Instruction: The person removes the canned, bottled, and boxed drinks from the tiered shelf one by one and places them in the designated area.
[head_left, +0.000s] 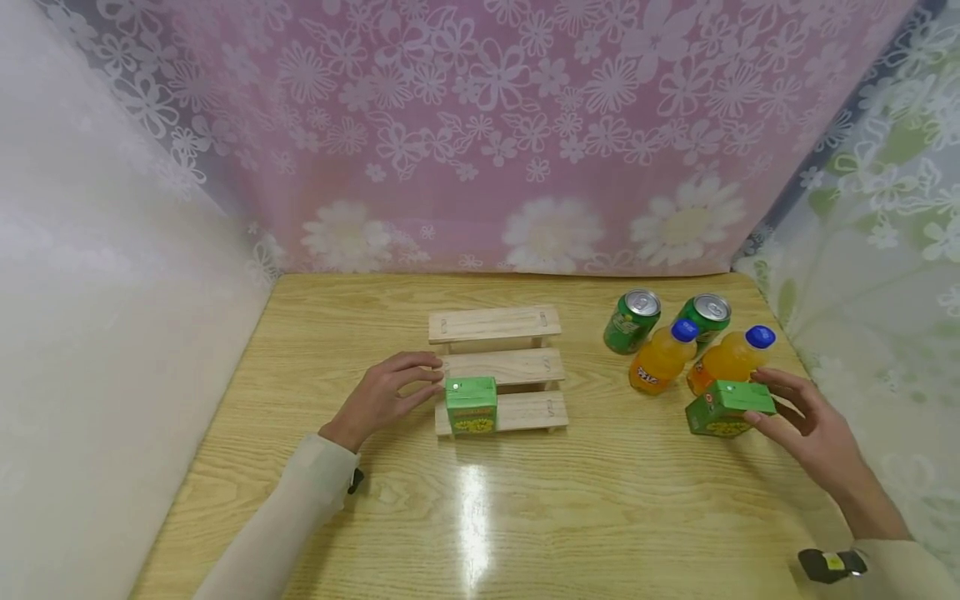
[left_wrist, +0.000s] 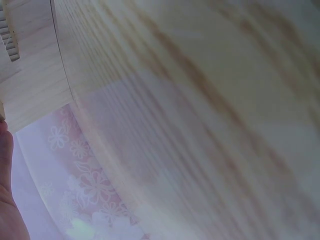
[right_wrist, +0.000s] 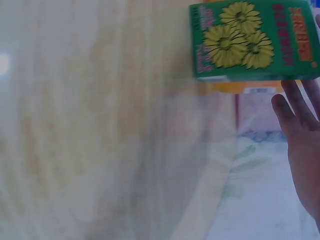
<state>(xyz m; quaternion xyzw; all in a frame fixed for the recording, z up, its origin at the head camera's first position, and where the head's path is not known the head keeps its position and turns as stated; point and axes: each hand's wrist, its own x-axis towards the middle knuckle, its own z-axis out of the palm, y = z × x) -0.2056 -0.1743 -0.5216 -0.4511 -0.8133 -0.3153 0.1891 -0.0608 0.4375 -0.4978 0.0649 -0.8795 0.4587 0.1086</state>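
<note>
A three-tier wooden step rack (head_left: pixel 498 367) stands on the table, and a green drink carton (head_left: pixel 471 407) with yellow flowers sits upright at the left of its lowest step. My left hand (head_left: pixel 386 396) is at the rack's left side, fingers loosely extended toward that carton; whether the fingertips touch it, I cannot tell. A second green carton (head_left: pixel 726 410) is at the right, its flower side (right_wrist: pixel 245 40) showing in the right wrist view. My right hand (head_left: pixel 813 429) holds this carton at its right end between thumb and fingers. Only part of the left hand (left_wrist: pixel 9 192) shows in the left wrist view.
Two orange drink bottles with blue caps, one left (head_left: pixel 660 360) and one right (head_left: pixel 723 362), stand just behind the right carton. Behind them are two green cans, a left one (head_left: pixel 632 323) and a right one (head_left: pixel 708 312). A flowered curtain (head_left: pixel 480 150) borders the table's back.
</note>
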